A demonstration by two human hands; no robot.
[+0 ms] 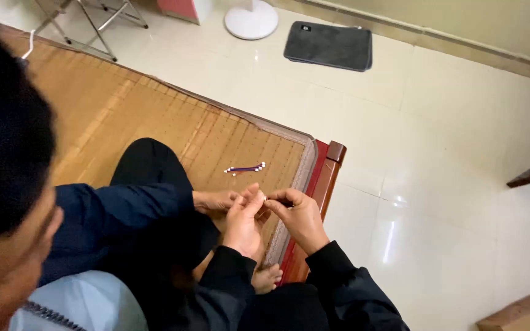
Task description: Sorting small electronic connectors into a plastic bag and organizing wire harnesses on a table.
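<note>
A woven bamboo mat point(124, 104) is covering a red wooden bed frame point(326, 171), standing on glossy white floor tiles point(449, 184) reflecting light.

Bright, even daylight; glare streaks on floor tiles point(394, 239); head at left blurred, v. close.

- Woven straw-coloured bamboo mat point(124, 104): matt, ribbed.
- Reddish-brown wooden bed frame point(326, 168): smooth, lacquered sheen.
- Pale tiled floor point(449, 184): glossy, reflective.
- Dark grey rectangular cloth floor mat point(329, 46): soft, matt.
- Thin purple cords with white plastic ends point(245, 168): smooth.
</note>
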